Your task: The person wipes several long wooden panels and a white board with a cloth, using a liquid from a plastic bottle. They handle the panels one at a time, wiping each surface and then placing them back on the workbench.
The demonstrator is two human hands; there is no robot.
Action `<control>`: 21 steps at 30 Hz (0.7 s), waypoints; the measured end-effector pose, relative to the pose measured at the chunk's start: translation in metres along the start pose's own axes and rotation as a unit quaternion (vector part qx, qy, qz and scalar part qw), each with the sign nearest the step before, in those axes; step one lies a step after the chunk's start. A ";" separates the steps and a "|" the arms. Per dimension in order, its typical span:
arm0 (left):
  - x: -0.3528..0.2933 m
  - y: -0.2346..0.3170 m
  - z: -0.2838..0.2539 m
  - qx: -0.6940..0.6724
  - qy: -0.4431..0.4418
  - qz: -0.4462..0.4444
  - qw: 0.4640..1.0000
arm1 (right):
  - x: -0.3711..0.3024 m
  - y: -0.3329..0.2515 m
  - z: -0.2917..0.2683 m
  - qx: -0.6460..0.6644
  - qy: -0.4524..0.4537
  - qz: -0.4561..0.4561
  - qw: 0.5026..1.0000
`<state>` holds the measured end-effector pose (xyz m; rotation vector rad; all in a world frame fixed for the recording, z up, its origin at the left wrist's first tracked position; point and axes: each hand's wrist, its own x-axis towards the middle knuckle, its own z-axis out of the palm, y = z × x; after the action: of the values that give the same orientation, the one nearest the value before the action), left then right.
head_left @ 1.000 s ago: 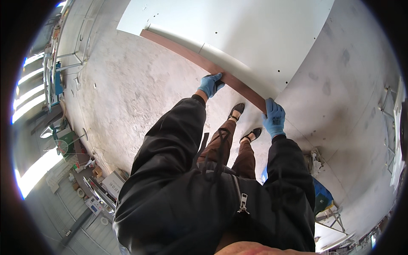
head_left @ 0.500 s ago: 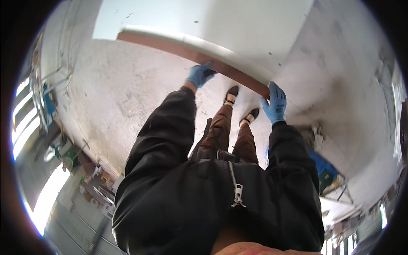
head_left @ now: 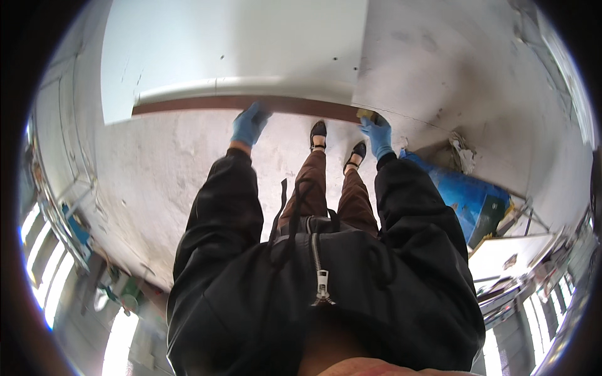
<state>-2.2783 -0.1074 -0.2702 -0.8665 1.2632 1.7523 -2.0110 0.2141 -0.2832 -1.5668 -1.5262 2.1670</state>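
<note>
A long, narrow board with a reddish-brown edge lies across in front of me, nearly level. Both my hands wear blue gloves. My left hand is closed on the board's near edge, around its middle. Its right end is gripped by my right hand. By those right fingertips shows a small yellowish patch that I cannot make out. Beyond the board, and partly hidden behind it, is a large white panel with a few small dark spots.
My feet in black shoes stand on the pale, stained floor just short of the board. A blue sheet-like thing lies at the right, near a frame and a whitish board. Clutter and bright windows line the lower left.
The board has swung from a slant to nearly level, its left end coming nearer. Board, hands and panel now appear farther left, and more of the blue thing shows at the right.
</note>
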 end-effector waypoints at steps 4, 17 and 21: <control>-0.033 0.008 0.000 0.018 -0.107 0.069 0.992 | -0.032 -0.014 -0.010 0.059 0.013 -0.039 0.997; -0.228 -0.007 0.216 0.352 -0.251 0.237 0.870 | -0.288 -0.064 -0.117 -0.419 0.277 -0.360 0.787; -0.316 -0.093 0.269 0.364 -0.396 0.231 0.811 | -0.407 -0.041 -0.153 -0.321 0.284 -0.375 0.822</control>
<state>-2.0736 0.1034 0.0369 0.6235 1.4081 1.4756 -1.7196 0.1138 0.0268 -1.1924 -2.1997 0.7096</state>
